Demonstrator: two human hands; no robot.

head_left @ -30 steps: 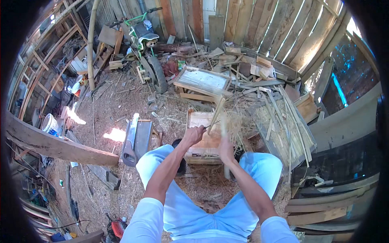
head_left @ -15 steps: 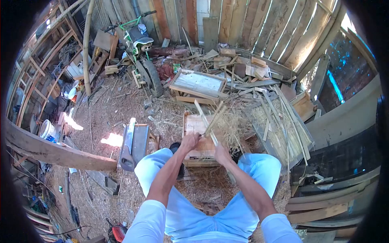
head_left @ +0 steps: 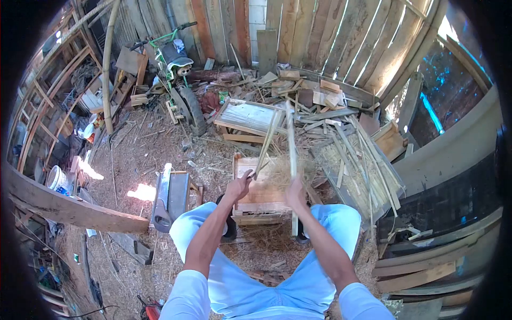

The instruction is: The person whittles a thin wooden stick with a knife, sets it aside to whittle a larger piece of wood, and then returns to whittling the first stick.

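Note:
My left hand (head_left: 239, 187) is closed round the lower end of a thin wooden strip (head_left: 268, 140) that slants up and away. My right hand (head_left: 295, 194) grips a longer pale wooden stick (head_left: 292, 144), held nearly upright in view, its lower end reaching down past my palm. Between my knees stands a low wooden box-like bench (head_left: 255, 200), below both hands. Loose straw-like shavings (head_left: 309, 173) lie around its right side, near my right hand.
A handsaw (head_left: 162, 197) rests on a small dark-topped stool (head_left: 177, 193) at left. A board (head_left: 354, 170) piled with strips lies at right. Ahead are a shallow wooden frame (head_left: 250, 114), scrap wood (head_left: 325, 98) and a dirt bike (head_left: 178, 69). A beam (head_left: 80, 210) crosses the left.
The two pieces, crossed before, now stand apart. My right hand's stick has swung upright, and my left hand has lowered slightly. The view has shifted a little.

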